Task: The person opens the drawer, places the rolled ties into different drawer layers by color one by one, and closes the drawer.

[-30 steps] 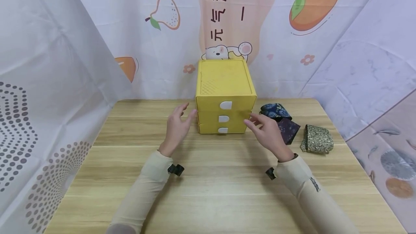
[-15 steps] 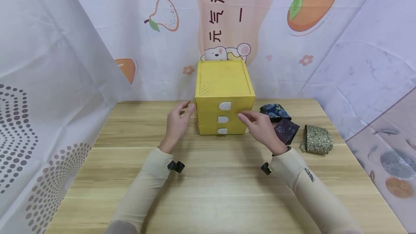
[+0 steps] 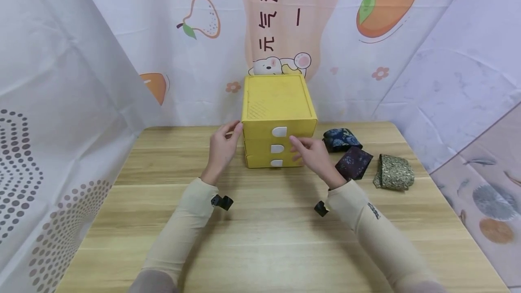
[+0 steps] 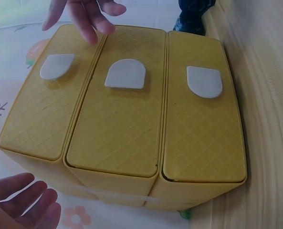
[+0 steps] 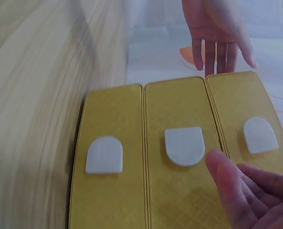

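A yellow three-drawer box [image 3: 278, 101] stands at the back middle of the wooden table [image 3: 260, 229], all drawers pushed in, each with a white handle. My left hand [image 3: 223, 146] is beside the box's left wall, its straight fingers [image 5: 216, 43] touching the edge by the top drawer. My right hand [image 3: 309, 152] hovers in front of the drawers with relaxed fingers [image 5: 248, 191], its tips close to the middle handle [image 5: 184, 144] and the top drawer's [image 4: 57, 66] right part. Neither hand holds anything.
Three patterned fabric pouches lie right of the box: a dark blue one [image 3: 341, 139], a dark purple one [image 3: 353, 163] and a green-gold one [image 3: 394, 172]. Printed cloth backdrops [image 3: 122, 49] close in the table at the back and both sides.
Both hands moved forward to the box. The left went from free air to the box's upper left edge; the right slid left across the drawer fronts.
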`<state>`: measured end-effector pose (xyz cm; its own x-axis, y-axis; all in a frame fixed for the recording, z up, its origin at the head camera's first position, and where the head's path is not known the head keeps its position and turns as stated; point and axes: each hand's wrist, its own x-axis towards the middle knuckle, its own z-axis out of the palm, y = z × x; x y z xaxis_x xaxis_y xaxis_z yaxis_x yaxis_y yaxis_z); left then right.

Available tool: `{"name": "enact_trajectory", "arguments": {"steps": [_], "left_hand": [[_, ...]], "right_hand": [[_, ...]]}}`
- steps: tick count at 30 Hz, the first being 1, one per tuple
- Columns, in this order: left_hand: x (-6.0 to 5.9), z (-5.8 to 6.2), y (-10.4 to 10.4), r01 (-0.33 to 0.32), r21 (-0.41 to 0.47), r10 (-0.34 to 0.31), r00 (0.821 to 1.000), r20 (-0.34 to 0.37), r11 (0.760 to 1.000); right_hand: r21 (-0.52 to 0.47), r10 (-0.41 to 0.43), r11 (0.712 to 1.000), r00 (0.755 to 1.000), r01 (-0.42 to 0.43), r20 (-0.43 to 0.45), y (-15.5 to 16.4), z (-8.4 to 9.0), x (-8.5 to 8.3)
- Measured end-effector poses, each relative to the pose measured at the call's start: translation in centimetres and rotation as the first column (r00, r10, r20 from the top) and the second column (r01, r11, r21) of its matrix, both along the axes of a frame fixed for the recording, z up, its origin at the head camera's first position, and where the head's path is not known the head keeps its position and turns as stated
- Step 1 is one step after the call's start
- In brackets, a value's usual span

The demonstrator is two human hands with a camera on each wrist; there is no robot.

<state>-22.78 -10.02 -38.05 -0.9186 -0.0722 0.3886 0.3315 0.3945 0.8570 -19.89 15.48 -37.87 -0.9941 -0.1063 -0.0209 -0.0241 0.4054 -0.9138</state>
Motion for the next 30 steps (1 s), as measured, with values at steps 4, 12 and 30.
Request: {"name": "enact_trajectory", "arguments": {"steps": [4,12,30], "left_hand": [[-0.3,0.2,0.1,-0.001,0.01,0.001,1.0,-0.009,1.0],[-0.6,0.6,0.0,0.007,0.033,-0.008,1.0,0.014,0.999],[-0.9,0.9,0.1,0.013,0.059,-0.013,1.0,-0.006,0.998]], "right_hand": [[-0.078,-0.023,0.997,0.999,0.027,0.048,-0.7,-0.1,-0.3],[-0.232,-0.021,0.971,0.99,0.054,0.14,-1.9,0.0,-0.4],[-0.484,-0.029,0.854,0.946,0.191,0.323,-4.6,0.6,-0.9]]}}
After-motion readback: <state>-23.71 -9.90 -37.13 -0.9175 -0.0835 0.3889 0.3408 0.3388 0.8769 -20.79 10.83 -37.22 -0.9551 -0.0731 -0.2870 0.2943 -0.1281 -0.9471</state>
